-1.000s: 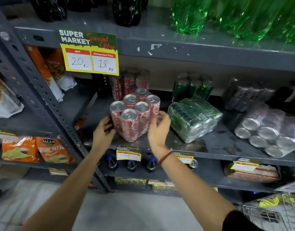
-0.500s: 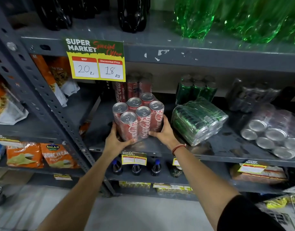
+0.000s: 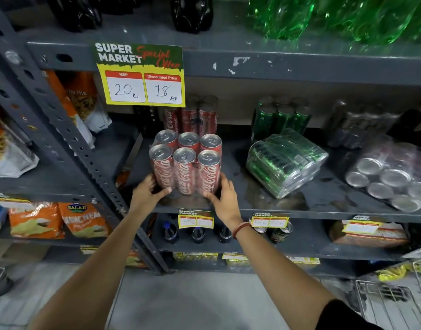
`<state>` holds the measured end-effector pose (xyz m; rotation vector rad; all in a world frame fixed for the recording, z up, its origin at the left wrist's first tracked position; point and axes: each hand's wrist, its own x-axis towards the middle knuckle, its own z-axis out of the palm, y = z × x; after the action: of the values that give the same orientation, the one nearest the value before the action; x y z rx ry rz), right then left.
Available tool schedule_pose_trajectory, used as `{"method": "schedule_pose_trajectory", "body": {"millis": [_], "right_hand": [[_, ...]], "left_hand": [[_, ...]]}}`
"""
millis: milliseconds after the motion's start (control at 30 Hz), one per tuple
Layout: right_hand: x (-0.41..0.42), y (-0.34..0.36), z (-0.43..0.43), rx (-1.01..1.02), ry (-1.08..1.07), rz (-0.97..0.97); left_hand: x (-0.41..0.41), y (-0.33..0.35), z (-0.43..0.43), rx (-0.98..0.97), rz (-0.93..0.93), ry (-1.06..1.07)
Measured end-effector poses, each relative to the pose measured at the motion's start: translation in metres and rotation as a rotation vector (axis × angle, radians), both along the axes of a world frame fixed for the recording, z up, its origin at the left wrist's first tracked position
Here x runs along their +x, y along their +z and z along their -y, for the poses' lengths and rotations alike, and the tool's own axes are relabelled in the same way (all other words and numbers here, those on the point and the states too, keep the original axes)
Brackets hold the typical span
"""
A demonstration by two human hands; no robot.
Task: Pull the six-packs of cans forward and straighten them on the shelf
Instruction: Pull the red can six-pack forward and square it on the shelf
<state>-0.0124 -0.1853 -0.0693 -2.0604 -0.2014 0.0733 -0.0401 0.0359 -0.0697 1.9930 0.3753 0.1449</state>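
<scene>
A shrink-wrapped six-pack of red cola cans point(image 3: 186, 163) stands upright near the front edge of the grey metal shelf point(image 3: 300, 211), squared to the edge. My left hand point(image 3: 146, 194) grips its lower left corner and my right hand point(image 3: 222, 198) grips its lower right corner. A second red six-pack point(image 3: 192, 117) stands behind it at the back. A green six-pack point(image 3: 285, 161) lies on its side to the right, with another green pack point(image 3: 279, 117) upright behind. A silver six-pack point(image 3: 393, 177) lies tilted at the far right, another dim pack point(image 3: 354, 125) behind it.
A yellow price sign point(image 3: 140, 76) hangs from the shelf above. Dark and green bottles point(image 3: 324, 15) stand on the top shelf. Snack bags point(image 3: 59, 220) fill the left rack beyond a slotted upright post point(image 3: 69, 129). Small bottles point(image 3: 197, 234) sit below; a wire basket point(image 3: 395, 303) is at lower right.
Both hands closed on the red six-pack, turned it from a diagonal angle to square with the shelf edge, and drew it forward. The camera moved closer.
</scene>
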Motion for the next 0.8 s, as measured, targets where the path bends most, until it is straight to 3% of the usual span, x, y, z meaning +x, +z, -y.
{"method": "schedule_pose_trajectory", "body": {"millis": [333, 467, 533, 633, 700, 800], "right_hand": [[0.010, 0.003, 0.007, -0.029, 0.050, 0.002], [0.016, 0.030, 0.039, 0.002, -0.038, 0.155], [0.024, 0.055, 0.065, 0.050, -0.122, 0.308], [0.046, 0.083, 0.113, 0.041, -0.273, 0.459], [0.066, 0.092, 0.148, -0.074, -0.365, 0.424], [0.093, 0.095, 0.198, -0.292, -0.425, 0.177]], "left_hand": [[-0.015, 0.007, 0.035, 0.159, 0.019, 0.240], [-0.030, 0.018, 0.090, 0.034, 0.248, 0.503], [-0.027, 0.022, 0.129, -0.052, 0.344, 0.410], [-0.005, 0.030, 0.183, -0.118, 0.275, 0.135], [0.015, 0.039, 0.214, -0.171, 0.175, 0.043], [0.048, 0.052, 0.244, -0.363, -0.100, 0.013]]}}
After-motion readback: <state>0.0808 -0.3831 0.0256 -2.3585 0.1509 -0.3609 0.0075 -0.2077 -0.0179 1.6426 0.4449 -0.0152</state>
